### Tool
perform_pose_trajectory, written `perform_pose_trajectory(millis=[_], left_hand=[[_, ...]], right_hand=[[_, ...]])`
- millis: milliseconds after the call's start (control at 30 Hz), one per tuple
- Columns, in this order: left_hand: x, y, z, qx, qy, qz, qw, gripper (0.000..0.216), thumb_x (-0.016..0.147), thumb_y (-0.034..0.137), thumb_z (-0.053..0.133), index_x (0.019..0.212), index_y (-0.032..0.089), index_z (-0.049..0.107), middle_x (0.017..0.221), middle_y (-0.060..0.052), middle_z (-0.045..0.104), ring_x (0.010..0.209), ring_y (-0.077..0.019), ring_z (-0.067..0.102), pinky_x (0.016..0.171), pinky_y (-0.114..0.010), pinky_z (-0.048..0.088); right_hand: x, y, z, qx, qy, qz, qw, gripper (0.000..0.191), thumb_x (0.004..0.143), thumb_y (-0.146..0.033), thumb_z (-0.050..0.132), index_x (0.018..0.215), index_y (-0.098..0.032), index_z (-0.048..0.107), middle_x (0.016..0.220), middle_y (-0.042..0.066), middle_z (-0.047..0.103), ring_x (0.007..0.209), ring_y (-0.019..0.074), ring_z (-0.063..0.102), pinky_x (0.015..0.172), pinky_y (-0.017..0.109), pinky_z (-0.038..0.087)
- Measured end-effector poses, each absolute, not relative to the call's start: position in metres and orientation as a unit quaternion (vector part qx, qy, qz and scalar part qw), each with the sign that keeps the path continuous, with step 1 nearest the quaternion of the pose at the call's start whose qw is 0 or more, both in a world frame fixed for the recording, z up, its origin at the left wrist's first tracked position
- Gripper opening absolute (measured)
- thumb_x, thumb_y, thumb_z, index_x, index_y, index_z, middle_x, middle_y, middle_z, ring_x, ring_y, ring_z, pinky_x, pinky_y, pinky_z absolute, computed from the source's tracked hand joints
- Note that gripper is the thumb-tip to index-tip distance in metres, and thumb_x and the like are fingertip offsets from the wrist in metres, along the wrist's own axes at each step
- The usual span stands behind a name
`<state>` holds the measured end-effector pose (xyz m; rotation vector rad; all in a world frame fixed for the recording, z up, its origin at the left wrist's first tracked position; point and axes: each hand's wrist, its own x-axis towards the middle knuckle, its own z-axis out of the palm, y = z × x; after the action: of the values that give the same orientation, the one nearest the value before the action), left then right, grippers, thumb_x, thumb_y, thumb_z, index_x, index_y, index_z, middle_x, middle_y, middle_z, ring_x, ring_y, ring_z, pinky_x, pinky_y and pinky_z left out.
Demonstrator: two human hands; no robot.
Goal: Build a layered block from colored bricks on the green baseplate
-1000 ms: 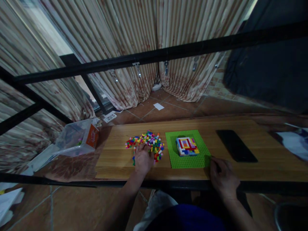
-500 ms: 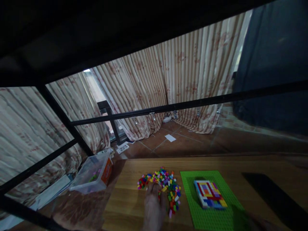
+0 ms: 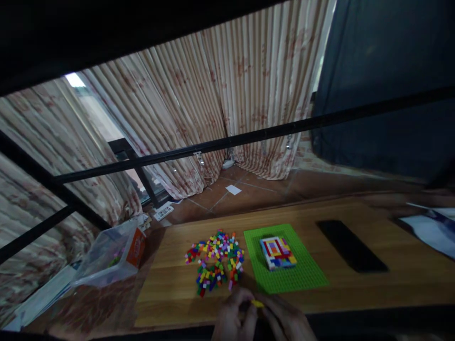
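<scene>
At the table's front edge, my left hand (image 3: 234,313) and my right hand (image 3: 288,318) come together with fingers closed on a small yellow toy brick (image 3: 257,303). The brick shows between the two sets of fingertips; part of it is hidden. Just beyond my hands lies a green baseplate (image 3: 261,279). On it rests a flat block of assembled bricks (image 3: 279,252), with a white border, red lines and patches of yellow, blue and purple. Left of the baseplate, loose coloured bricks (image 3: 220,246) spread in a pile on the wooden table (image 3: 167,284).
A black flat slab (image 3: 351,246) lies on the table's right side. White paper (image 3: 432,232) is at the far right. On the floor at left stands a clear plastic box (image 3: 106,260) with an orange label. A black metal bar (image 3: 220,143) crosses in front of the curtains.
My left hand has left the brick pile and come back to the table's front edge. My right hand has moved in from the right to meet it at the yellow toy brick. The view has shifted.
</scene>
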<state>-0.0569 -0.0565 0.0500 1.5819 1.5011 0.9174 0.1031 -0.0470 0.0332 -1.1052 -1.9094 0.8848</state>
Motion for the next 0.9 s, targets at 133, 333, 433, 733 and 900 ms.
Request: perform_pose_trajectory(millis=[133, 333, 433, 733, 900], left_hand=[[-0.046, -0.059, 0.058, 0.607, 0.553, 0.351, 0.450, 0.014, 0.084, 0.029, 0.051, 0.087, 0.020, 0.061, 0.082, -0.002, 0.068, 0.078, -0.0161, 0.065, 0.073, -0.025, 0.050], [-0.025, -0.060, 0.060, 0.635, 0.555, 0.357, 0.401, 0.011, 0.087, 0.027, 0.050, 0.084, 0.022, 0.060, 0.078, 0.001, 0.066, 0.075, -0.0144, 0.064, 0.071, -0.024, 0.049], [-0.016, -0.060, 0.055, 0.645, 0.570, 0.367, 0.352, 0.014, 0.089, 0.025, 0.046, 0.084, 0.022, 0.058, 0.077, 0.000, 0.065, 0.073, -0.0142, 0.064, 0.068, -0.024, 0.049], [0.006, -0.058, 0.041, 0.624, 0.598, 0.418, 0.281, 0.012, 0.089, 0.025, 0.048, 0.090, 0.021, 0.058, 0.080, -0.002, 0.068, 0.074, -0.0151, 0.066, 0.068, -0.025, 0.050], [0.004, -0.055, 0.038, 0.583, 0.580, 0.443, 0.357, 0.013, 0.089, 0.029, 0.050, 0.095, 0.021, 0.059, 0.087, -0.002, 0.068, 0.081, -0.0152, 0.066, 0.074, -0.027, 0.051]], right_hand=[[0.104, -0.062, 0.050, -0.487, -0.690, 0.371, 0.386, 0.033, 0.094, -0.026, 0.041, 0.112, -0.023, 0.069, 0.103, 0.008, 0.073, 0.093, 0.0190, 0.070, 0.080, 0.026, 0.055], [0.110, -0.067, 0.052, -0.554, -0.649, 0.344, 0.392, 0.033, 0.094, -0.026, 0.039, 0.109, -0.023, 0.069, 0.095, 0.007, 0.073, 0.084, 0.0185, 0.070, 0.078, 0.028, 0.055], [0.114, -0.068, 0.046, -0.572, -0.636, 0.322, 0.406, 0.033, 0.094, -0.027, 0.040, 0.106, -0.022, 0.070, 0.096, 0.007, 0.073, 0.083, 0.0185, 0.070, 0.076, 0.028, 0.055], [0.113, -0.066, 0.038, -0.617, -0.561, 0.289, 0.470, 0.028, 0.091, -0.032, 0.047, 0.097, -0.019, 0.071, 0.095, 0.009, 0.073, 0.086, 0.0206, 0.070, 0.081, 0.031, 0.054], [0.115, -0.058, 0.036, -0.562, -0.433, 0.437, 0.553, 0.021, 0.081, -0.038, 0.063, 0.091, -0.021, 0.071, 0.086, 0.005, 0.074, 0.077, 0.0189, 0.069, 0.075, 0.032, 0.055]])
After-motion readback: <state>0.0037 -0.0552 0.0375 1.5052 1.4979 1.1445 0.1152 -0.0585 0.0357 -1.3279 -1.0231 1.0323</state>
